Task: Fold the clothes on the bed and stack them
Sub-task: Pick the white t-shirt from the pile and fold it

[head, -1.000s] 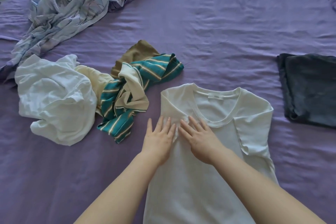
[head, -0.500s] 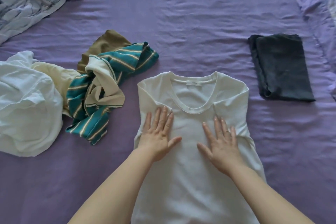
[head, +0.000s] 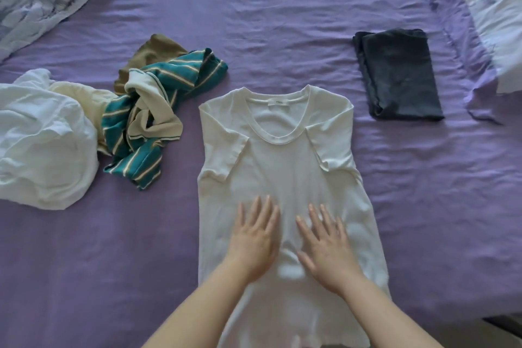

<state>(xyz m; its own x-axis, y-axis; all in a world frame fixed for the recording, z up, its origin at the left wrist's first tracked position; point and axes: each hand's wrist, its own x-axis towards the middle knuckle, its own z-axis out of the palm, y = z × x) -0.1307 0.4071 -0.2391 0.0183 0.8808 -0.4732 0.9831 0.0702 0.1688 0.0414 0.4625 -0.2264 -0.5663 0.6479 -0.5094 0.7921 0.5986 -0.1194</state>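
On the purple bed (head: 282, 22), 2 flat hands, left hand (head: 254, 237) and right hand (head: 324, 246), press a white T-shirt (head: 282, 161); unfolded clothes (head: 135, 118) lie left, a folded dark garment (head: 398, 73) right.

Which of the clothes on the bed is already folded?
The dark grey garment, lying alone at the right as a neat rectangle. The white T-shirt is only partly folded; the striped garment lies crumpled.
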